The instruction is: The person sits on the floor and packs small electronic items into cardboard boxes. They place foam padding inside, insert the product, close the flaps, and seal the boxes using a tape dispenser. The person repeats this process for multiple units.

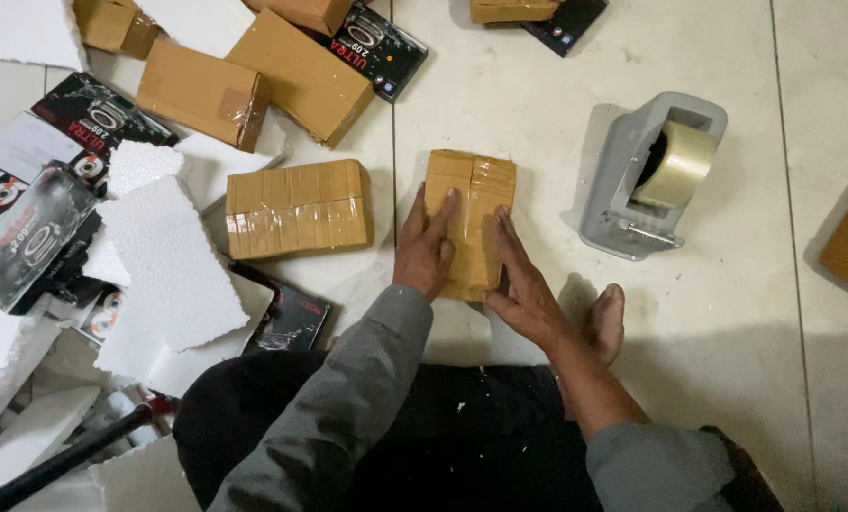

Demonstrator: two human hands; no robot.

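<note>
Both hands, left hand (427, 248) and right hand (523, 284), lie flat with open grip on the taped cardboard parcel (471, 223) on the floor, so I reckon uneven pressing could wrinkle the tape or slide it toward the tape dispenser (647, 175).

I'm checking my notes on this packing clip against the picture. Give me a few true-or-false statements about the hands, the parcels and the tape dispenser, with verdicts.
1. Both hands rest on one tape-wrapped cardboard parcel. True: the left hand lies flat on it and the right hand presses its right edge.
2. The grey tape dispenser is held in the right hand. False: it stands on the tiled floor, apart from both hands.
3. A second taped parcel lies left of the one under the hands. True.
4. The dispenser's tape roll is empty. False: a roll of tan tape sits in it.
5. White foam pieces lie at the left. True.
</note>
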